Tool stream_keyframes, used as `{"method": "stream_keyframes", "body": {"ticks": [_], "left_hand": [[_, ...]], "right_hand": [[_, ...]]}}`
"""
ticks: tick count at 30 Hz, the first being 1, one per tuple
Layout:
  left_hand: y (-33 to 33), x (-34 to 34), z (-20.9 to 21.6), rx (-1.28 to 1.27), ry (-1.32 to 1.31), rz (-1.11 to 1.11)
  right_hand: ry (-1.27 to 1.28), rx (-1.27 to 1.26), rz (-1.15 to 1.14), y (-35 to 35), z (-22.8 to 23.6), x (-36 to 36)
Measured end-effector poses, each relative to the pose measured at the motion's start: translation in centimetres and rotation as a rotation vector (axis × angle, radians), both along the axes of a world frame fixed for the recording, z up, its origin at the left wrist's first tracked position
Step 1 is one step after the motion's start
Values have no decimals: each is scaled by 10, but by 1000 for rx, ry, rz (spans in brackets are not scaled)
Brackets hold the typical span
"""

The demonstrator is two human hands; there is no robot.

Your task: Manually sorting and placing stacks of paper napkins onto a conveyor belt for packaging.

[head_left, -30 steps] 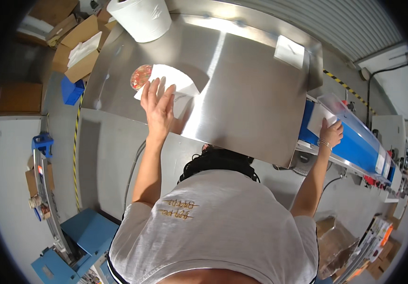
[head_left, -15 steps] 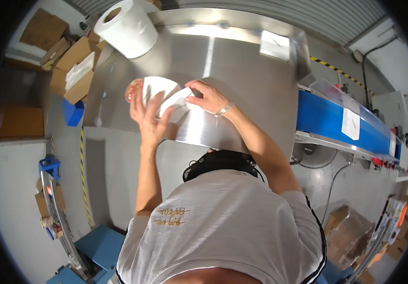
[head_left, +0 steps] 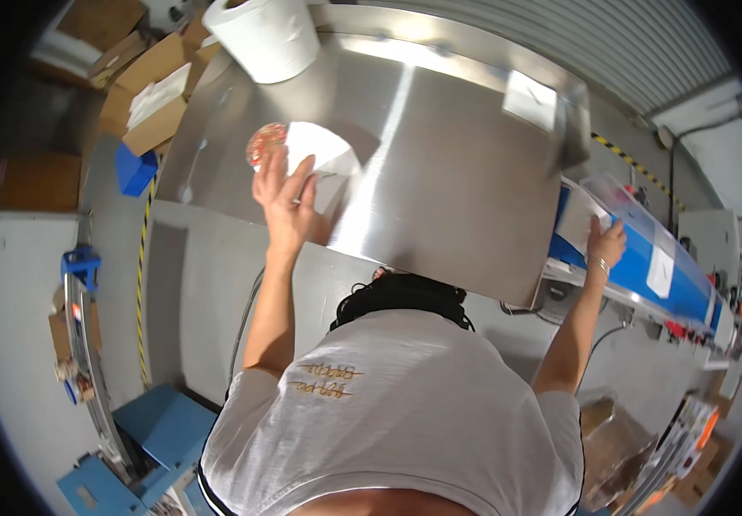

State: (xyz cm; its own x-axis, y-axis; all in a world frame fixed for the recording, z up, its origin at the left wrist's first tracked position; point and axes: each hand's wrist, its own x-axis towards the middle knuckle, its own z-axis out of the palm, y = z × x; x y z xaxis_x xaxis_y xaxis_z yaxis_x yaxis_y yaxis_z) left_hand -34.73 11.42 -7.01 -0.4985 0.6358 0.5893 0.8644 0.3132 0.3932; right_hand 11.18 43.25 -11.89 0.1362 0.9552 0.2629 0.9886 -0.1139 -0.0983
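Note:
My left hand [head_left: 286, 202] rests with its fingers spread on a white sheet [head_left: 323, 153] with a rounded far edge, near the left of the steel table [head_left: 457, 181]. A round, red speckled patterned piece [head_left: 266, 143] shows beside the sheet, next to my fingertips; the rest of it is hidden. Off to the right, my right hand [head_left: 607, 245] pinches the edge of a flat white piece [head_left: 579, 217] over the near end of a blue conveyor belt [head_left: 625, 258]. Another flat white piece [head_left: 660, 273] lies farther along that belt.
A big white roll [head_left: 272, 43] stands at the table's back left, by an open cardboard box [head_left: 154, 120] and a blue bin [head_left: 135, 169]. A white square with a dark mark [head_left: 530, 101] lies at the back right. A clear cover [head_left: 616, 199] edges the belt.
My right hand has left the sheets beside my left hand and swung right to the conveyor with a flat white piece. My left hand has stayed by the patterned piece, its fingers still spread.

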Motion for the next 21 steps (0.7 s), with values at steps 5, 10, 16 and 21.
{"method": "stream_keyframes", "body": {"ticks": [5, 10, 16, 21], "left_hand": [[-1, 4, 1, -17, -62, 6], [-3, 7, 5, -39, -20, 0], [2, 9, 17, 4, -20, -36], [-8, -24, 4, -14, -166, -103]], "right_hand": [[328, 127, 782, -15, -3, -108], [791, -524, 1263, -101, 36, -280], [819, -567, 1524, -116, 10, -352], [1069, -795, 1193, -106, -7, -292]]}}
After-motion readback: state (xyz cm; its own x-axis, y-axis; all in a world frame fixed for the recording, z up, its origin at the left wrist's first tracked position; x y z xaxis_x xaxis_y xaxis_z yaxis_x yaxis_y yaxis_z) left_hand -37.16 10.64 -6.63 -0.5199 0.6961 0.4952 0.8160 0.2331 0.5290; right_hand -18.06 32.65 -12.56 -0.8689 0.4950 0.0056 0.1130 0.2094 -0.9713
